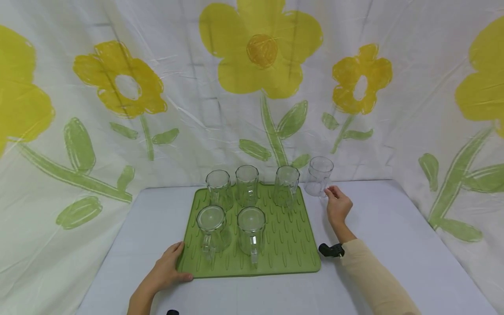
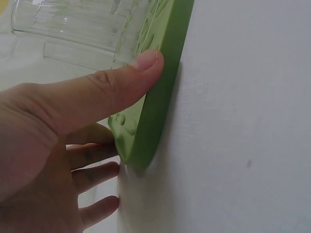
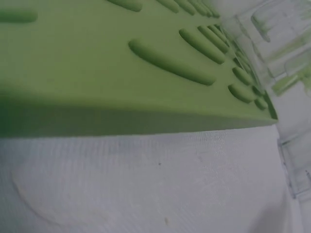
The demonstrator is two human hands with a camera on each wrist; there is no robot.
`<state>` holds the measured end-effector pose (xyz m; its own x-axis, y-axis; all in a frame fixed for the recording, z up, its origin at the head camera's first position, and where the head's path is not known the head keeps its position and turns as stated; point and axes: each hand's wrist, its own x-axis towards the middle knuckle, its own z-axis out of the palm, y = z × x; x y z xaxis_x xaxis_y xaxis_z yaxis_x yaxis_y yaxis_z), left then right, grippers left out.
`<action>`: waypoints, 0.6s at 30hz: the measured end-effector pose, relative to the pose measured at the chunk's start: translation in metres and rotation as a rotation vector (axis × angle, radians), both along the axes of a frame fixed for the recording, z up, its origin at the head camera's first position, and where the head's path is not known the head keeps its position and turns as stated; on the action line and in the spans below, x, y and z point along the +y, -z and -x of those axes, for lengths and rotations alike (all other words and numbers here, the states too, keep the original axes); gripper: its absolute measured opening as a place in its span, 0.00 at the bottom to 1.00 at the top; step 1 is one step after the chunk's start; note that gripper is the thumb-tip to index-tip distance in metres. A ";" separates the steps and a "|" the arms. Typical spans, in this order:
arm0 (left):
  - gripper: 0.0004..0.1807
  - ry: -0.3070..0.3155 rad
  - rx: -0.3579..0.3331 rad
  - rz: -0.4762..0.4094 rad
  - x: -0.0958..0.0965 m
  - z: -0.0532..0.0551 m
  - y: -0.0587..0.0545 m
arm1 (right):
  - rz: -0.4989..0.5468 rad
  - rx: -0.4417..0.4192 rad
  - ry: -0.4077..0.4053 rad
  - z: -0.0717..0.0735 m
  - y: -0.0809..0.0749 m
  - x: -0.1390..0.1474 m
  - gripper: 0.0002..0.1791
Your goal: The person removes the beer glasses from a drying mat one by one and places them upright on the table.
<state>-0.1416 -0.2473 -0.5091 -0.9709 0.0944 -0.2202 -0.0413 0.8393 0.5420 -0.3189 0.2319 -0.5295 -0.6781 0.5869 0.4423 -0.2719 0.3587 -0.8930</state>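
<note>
At the mat's back right corner, my right hand [image 1: 339, 205] pinches the handle of a clear glass mug [image 1: 320, 175] with curled fingers. That mug is just past the right edge of the green drying mat [image 1: 283, 245]. My left hand [image 1: 167, 269] rests around the mat's front left corner. In the left wrist view its thumb [image 2: 146, 63] lies along the front edge, while its fingers extend past the left side. Three glass mugs stand in a back row, including one glass mug [image 1: 286, 186] at right. Two more, one a glass mug [image 1: 251, 229], stand in front, handles toward me.
The mat lies on a white table [image 1: 374, 218] with raised ridges across its surface. Behind the table hangs a white cloth [image 1: 189, 144] printed with yellow flowers. A black wrist-worn device [image 1: 331, 250] sits at my right sleeve, near the mat's right edge.
</note>
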 end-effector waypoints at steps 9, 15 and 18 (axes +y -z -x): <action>0.63 -0.004 0.004 -0.006 0.000 0.000 0.001 | -0.041 -0.054 -0.065 -0.006 -0.006 0.003 0.09; 0.64 -0.011 -0.010 -0.014 0.001 0.000 0.000 | -0.025 -0.120 -0.106 -0.017 -0.013 0.008 0.18; 0.64 -0.014 -0.015 -0.010 0.001 0.000 0.000 | -0.022 -0.167 -0.119 -0.023 -0.018 0.010 0.21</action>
<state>-0.1421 -0.2468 -0.5092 -0.9687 0.0828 -0.2339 -0.0614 0.8334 0.5493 -0.2956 0.2419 -0.5119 -0.8071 0.4897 0.3298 -0.1624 0.3528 -0.9215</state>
